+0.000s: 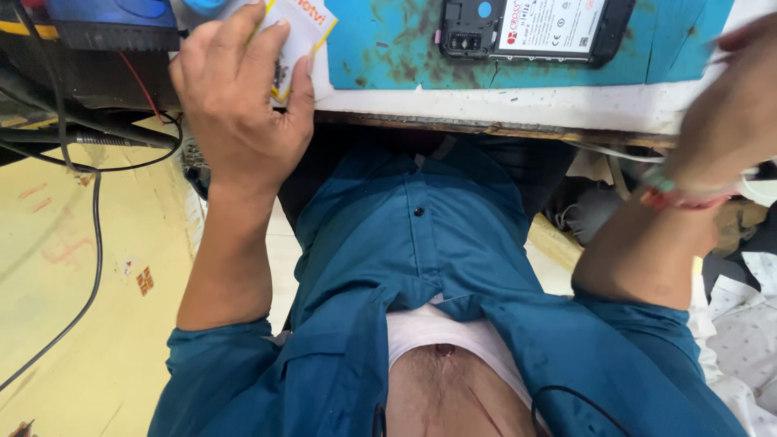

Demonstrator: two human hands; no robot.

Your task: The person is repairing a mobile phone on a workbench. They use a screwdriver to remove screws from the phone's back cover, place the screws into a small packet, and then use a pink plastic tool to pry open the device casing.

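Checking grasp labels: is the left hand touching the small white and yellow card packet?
Touching. The head view shows the left hand with fingers wrapped around the white and yellow card packet.

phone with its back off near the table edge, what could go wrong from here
The open phone lies close to the edge of the blue mat, its battery uncovered; a knock from the blurred right hand might push it off. The left hand holds a small white and yellow packet over the table edge, so it might drop to the floor.
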